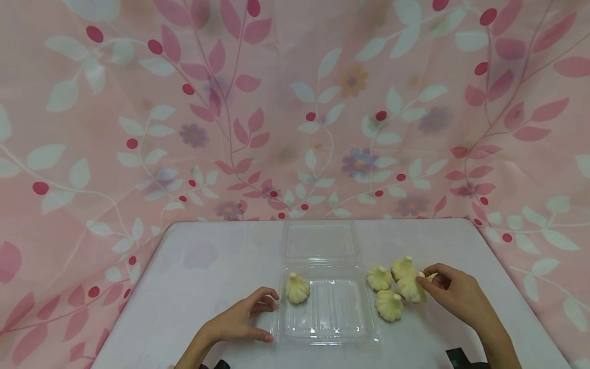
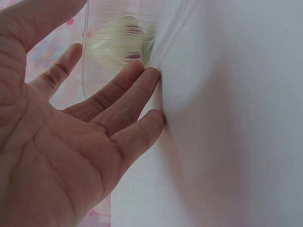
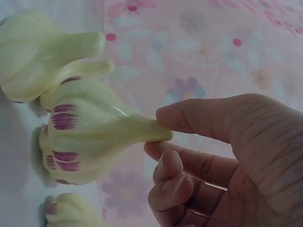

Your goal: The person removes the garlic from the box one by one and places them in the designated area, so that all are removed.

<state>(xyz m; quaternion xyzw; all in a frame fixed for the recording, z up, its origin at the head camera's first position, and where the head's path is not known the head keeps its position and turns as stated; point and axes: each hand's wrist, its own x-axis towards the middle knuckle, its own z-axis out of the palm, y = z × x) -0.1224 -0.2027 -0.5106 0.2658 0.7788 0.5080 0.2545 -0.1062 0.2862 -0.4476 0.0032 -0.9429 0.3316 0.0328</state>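
Note:
My right hand (image 1: 456,294) pinches the stem of a pale garlic bulb (image 3: 92,130) between thumb and forefinger, the other fingers curled in. Purple streaks mark the bulb's base in the right wrist view. Several more garlic bulbs (image 1: 389,306) lie close around it, right of a clear plastic clamshell box (image 1: 329,338). One garlic bulb (image 1: 297,289) sits in the box's upper left corner, stem up. At the box's left side is my left hand (image 1: 239,318), fingers loosely bent and holding nothing, its fingertips on the white tabletop in the left wrist view.
The box's clear lid (image 1: 321,243) lies folded back toward the far edge of the white table (image 1: 221,256). Behind the table hangs a pink cloth (image 1: 286,102) printed with leaves and flowers. Dark objects (image 1: 461,359) show at the bottom edge near each forearm.

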